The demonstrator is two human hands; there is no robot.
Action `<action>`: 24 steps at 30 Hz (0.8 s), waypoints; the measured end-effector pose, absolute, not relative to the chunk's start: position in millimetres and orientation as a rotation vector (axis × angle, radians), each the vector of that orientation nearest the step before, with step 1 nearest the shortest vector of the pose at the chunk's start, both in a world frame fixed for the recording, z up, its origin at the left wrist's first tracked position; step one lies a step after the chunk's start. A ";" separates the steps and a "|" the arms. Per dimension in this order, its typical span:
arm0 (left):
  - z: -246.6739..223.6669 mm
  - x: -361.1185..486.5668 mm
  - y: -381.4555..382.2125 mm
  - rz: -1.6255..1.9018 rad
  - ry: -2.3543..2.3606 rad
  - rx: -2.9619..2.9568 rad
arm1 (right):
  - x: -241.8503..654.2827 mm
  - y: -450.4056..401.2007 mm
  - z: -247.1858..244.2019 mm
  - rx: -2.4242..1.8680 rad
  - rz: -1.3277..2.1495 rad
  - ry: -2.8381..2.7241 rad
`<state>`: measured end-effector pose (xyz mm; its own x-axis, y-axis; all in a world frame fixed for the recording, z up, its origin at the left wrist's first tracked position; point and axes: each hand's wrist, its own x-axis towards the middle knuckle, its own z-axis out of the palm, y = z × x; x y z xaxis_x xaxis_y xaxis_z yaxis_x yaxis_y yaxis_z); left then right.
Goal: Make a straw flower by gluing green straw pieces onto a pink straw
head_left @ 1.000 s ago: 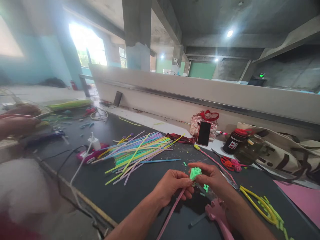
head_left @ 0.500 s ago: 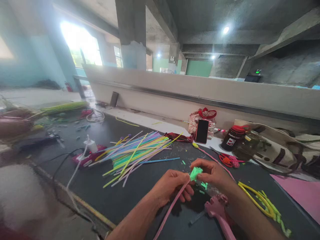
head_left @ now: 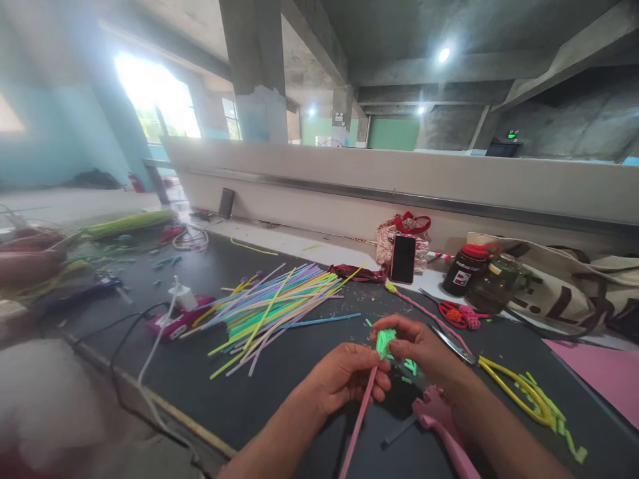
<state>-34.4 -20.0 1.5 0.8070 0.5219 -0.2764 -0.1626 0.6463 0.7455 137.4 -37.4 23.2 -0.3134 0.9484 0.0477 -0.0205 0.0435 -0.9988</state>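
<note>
My left hand pinches a pink stem right under a bright green fuzzy head; together they look like a pipe cleaner flower. The fingers of my right hand are closed on the green head from the other side. Below my right wrist lies a pink tool shaped like a glue gun, partly hidden by the forearm. Short green offcuts are scattered beneath the hands. Beside my right forearm rest yellow-handled scissors. Another pink stem with a yellow tip lies behind my right hand.
A spread of coloured pipe cleaners covers the dark tabletop at centre left, beside a magenta power strip with cords. A phone, red-lidded bottle, red-handled scissors and bag stand or lie behind.
The green head has turned more upright and compact between my fingers, shifting slightly left. The pink stem hangs steeper. The view has shifted slightly, showing more of the yellow-handled scissors.
</note>
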 end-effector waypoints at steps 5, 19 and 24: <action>2.1 -32.6 -20.7 0.486 0.573 0.833 | 140.6 -37.1 29.3 -0.993 1.367 -1.535; 3.1 -26.4 -19.8 0.953 0.750 0.911 | 138.6 -27.3 19.7 -0.950 1.496 -0.862; 4.3 -28.5 -23.1 1.175 0.737 1.143 | 125.5 -29.6 10.1 -0.951 1.521 -0.801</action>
